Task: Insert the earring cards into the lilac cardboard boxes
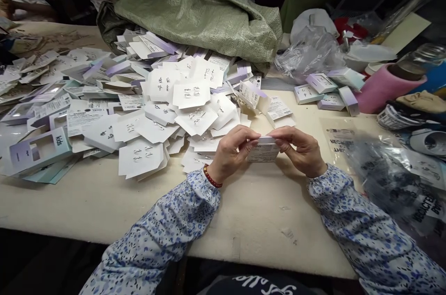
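Dark top [266, 286] with white script is closest, right at the bottom edge, and 2 blue-speckled sleeves [167, 220] come up over the pale table [272, 225] on either side of it. Far left there's a window box [40, 148] marked "kids", tilted on some mint-green packaging, with a messy heap of cartons [121, 67] behind it. Next along, loads of white cards [191, 94] with little metallic pieces on them, stacked every which way, and a green woven sack [195, 14] slumped behind.

Around the middle, the left hand [232, 152], red bracelet [212, 180] on the wrist, has its fingers pinched on the left end of a small box [263, 152]. That box is just in front of the card pile, long axis running left-right, narrow edge up, printed face towards the wearer. Print's too tiny to read, and I can't tell if its bottom touches the table. Right hand [300, 150] pinches the other end, thumb and fingers nearly together.

Further right: 5 little boxes [331, 101] bunched beside a pink cylinder [386, 88], then a clear bag [393, 183] with dark stuff inside.
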### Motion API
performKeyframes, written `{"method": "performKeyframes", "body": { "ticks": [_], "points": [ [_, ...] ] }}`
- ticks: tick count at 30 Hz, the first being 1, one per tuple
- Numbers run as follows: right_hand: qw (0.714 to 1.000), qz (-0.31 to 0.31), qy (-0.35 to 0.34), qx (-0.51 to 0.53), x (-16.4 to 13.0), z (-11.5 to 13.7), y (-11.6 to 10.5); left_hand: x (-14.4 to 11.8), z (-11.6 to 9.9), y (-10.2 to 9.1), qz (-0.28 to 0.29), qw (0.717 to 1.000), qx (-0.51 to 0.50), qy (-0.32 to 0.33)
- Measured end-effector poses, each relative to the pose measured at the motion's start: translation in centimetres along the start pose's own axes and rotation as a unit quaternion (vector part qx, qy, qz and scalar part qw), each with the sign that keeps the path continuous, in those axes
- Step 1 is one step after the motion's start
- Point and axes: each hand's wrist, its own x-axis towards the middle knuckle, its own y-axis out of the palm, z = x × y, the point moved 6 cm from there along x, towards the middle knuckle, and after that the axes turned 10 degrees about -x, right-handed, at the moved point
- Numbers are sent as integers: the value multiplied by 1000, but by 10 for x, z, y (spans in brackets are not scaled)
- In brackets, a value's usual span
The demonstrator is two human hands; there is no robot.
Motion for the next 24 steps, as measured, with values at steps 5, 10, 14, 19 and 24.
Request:
{"method": "performKeyframes", "body": {
  "ticks": [5, 10, 14, 19, 24],
  "points": [
    [1000, 9, 4, 18, 1, 3, -1, 2, 2, 2, 3, 1000, 0, -23],
    [984, 66, 114, 123, 5, 2, 0, 1, 5, 4, 7, 998, -16, -54],
    [968, 87, 183, 146, 4, 0, -2, 0, 7, 5, 0, 995, -48, -84],
    [966, 74, 195, 151, 2, -3, -4, -6, 15, 13, -35, 977, -99, -183],
    [957, 88, 216, 175, 3, -3, -3, -10, 17, 20, -47, 960, -129, -245]
  ]
}}
